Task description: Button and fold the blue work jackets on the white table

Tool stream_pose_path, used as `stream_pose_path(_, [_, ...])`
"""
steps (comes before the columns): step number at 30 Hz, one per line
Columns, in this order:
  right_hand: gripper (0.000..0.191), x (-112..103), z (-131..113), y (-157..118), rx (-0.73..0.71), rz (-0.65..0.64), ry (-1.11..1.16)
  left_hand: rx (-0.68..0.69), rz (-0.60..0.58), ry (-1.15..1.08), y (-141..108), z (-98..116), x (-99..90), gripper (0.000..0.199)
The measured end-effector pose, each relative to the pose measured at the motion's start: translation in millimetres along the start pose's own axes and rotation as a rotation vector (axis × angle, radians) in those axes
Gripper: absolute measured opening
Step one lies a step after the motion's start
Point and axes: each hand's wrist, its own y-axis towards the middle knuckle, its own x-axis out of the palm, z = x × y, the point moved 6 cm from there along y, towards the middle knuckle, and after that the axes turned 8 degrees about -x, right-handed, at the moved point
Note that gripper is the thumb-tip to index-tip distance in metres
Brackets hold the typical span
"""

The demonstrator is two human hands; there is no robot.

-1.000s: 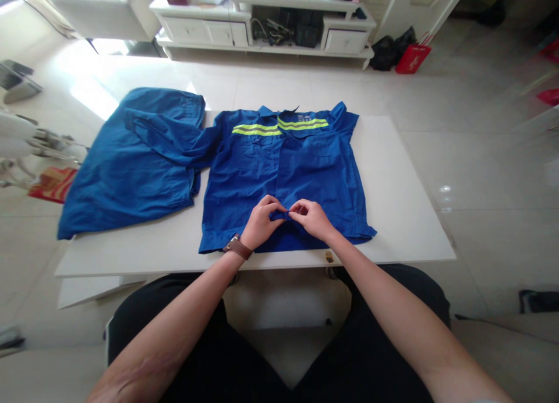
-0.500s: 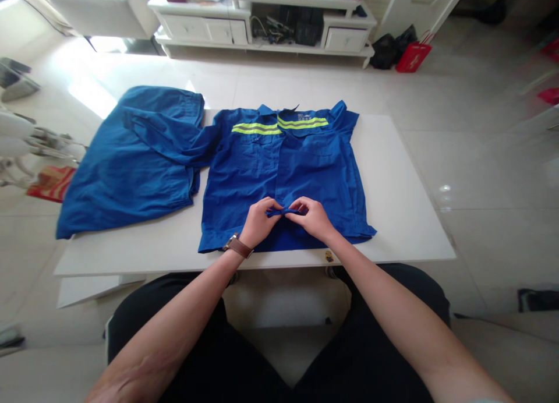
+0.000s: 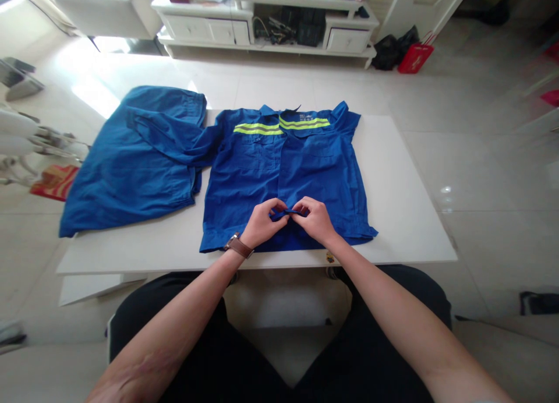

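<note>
A blue work jacket (image 3: 244,187) with yellow and grey reflective stripes across the chest lies front up on the white table (image 3: 406,216), its collar away from me. At the lower middle of its front opening, my left hand (image 3: 265,221) pinches the front edge. My right hand (image 3: 315,218) grips the same edge just beside it, and the fingertips of both hands almost meet. The cloth there is lifted and bunched. Any button or fastener between the fingers is hidden.
Another blue garment (image 3: 126,164) lies folded at the table's left, overhanging its edge, with a jacket sleeve across it. A white TV cabinet (image 3: 279,48) stands beyond the table. Black bags and a red bag (image 3: 414,57) sit on the floor right of it.
My left hand has shifted slightly right, closer to my right hand. Both keep their hold on the jacket's front edge. The jacket lies as before.
</note>
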Motion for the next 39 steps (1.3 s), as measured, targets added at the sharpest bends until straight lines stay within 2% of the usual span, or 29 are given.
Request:
stream_pose_path(6, [0.005,-0.5,-1.5,0.9,-0.003,0.017,-0.008,-0.027,0.004,-0.025,1.9,-2.4,-0.5,0.007])
stream_pose_path(12, [0.006,-0.5,-2.5,-0.5,-0.012,0.006,-0.039,-0.056,-0.024,-0.063,3.5,-5.2,1.0,0.012])
stream_pose_path(17, [0.008,0.1,-1.7,-1.3,-0.037,-0.001,-0.059,0.017,0.003,-0.005,0.8,-4.7,1.0,0.003])
stream_pose_path(21, [0.005,1.0,-0.5,-0.7,-0.037,-0.028,-0.043,0.094,0.028,0.056,-1.2,-3.6,-0.1,0.017])
stream_pose_path(23, [0.004,1.2,0.1,-0.7,-0.028,-0.041,-0.051,0.102,0.023,0.067,-1.1,-4.0,0.1,0.018])
stream_pose_path(39, [0.007,1.5,-7.9,-4.8,-0.112,-0.088,-0.278,0.032,0.009,0.055,1.5,-6.7,1.7,0.010])
